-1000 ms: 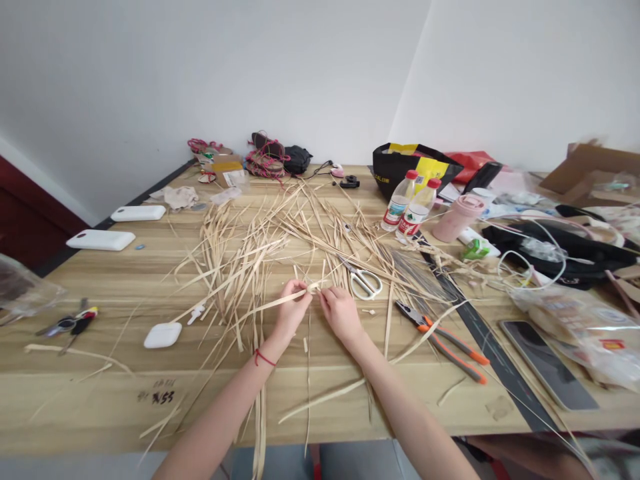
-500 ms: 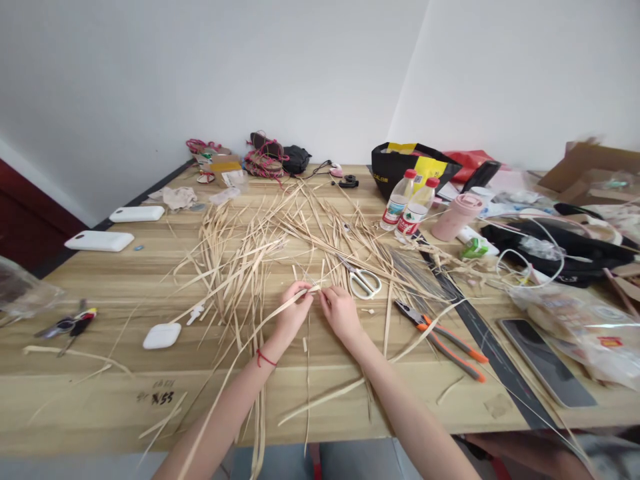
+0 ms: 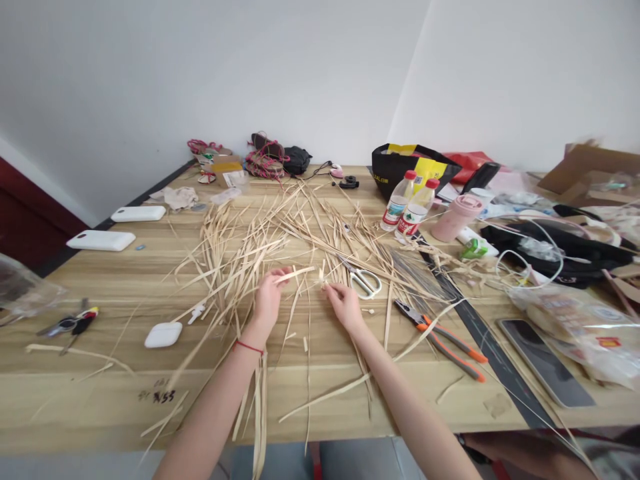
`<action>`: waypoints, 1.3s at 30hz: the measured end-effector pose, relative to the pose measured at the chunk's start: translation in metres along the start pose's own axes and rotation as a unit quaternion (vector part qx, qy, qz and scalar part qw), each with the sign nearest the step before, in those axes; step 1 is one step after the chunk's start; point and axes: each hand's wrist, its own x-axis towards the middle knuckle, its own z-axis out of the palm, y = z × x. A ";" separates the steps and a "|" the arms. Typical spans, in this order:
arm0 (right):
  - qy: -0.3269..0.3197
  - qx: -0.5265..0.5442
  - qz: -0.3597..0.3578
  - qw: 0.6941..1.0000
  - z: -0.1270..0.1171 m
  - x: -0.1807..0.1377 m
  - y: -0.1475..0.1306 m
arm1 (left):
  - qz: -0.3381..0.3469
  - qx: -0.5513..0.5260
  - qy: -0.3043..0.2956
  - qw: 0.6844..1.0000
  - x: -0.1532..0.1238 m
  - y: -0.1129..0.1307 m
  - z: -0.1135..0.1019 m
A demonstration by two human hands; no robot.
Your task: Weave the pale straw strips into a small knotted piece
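Note:
A heap of pale straw strips covers the middle of a wooden table. My left hand pinches the end of one strip and holds it slightly above the table. My right hand pinches the end of another thin strip a short way to the right. The two hands are apart, with loose strips lying between and below them. White-handled scissors lie just right of my right hand.
Orange-handled pliers and a black ruler lie to the right, beside a phone. Two water bottles, a pink cup, bags and cables crowd the far right. White cases and power banks sit left.
My hands, close together on one strip before, have moved apart. The left hand has gone left and up with a strip; the long strip trailing toward the front edge has shifted.

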 end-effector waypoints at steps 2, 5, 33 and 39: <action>0.005 0.046 0.029 0.999 -0.001 0.004 0.003 | 0.017 -0.074 0.022 0.997 0.007 0.011 -0.008; 0.017 0.102 0.068 0.992 -0.004 0.009 0.006 | 0.045 -0.167 0.040 0.984 0.016 0.025 -0.020; 0.065 0.328 0.155 0.930 -0.010 0.014 0.008 | 0.035 -0.262 0.100 0.959 0.019 0.025 -0.030; 0.105 0.355 0.151 0.917 -0.012 0.016 0.011 | 0.057 -0.279 0.142 0.948 0.024 0.027 -0.039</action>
